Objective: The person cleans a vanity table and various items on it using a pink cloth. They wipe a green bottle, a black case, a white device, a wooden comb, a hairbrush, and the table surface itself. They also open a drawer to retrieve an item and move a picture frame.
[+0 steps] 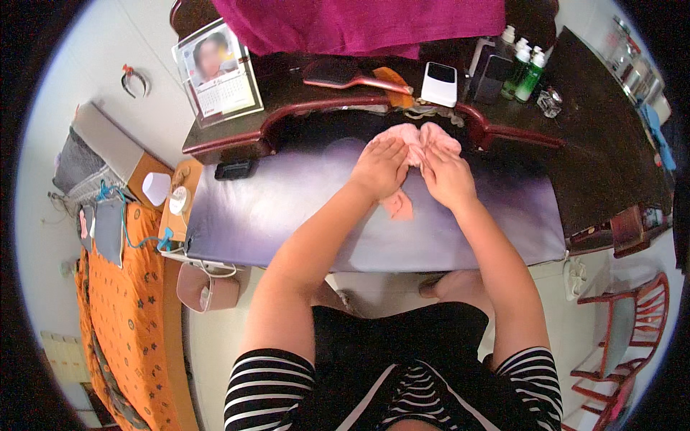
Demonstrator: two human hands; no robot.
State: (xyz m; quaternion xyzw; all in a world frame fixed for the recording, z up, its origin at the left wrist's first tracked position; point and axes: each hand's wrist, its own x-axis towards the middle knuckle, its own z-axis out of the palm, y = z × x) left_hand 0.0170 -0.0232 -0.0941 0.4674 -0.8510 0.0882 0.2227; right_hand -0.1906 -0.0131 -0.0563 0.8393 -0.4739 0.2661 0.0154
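Observation:
A bunched pink cloth lies at the far edge of the table mat, its folds gathered between my two hands. My left hand grips its left side, the fingers laid over the fabric. From the right, my right hand holds the other side, its fingertips at the pinched middle. Parts of the cloth under both palms are hidden. A flat salmon-pink piece shows below my left wrist; whether it joins the cloth I cannot tell. Beneath everything spreads a shiny purple-grey mat.
Behind the mat, a raised dark wooden shelf carries a paddle hairbrush, a white power bank, green pump bottles and a framed calendar. A black case sits left. A pink bin and red chair stand on the floor.

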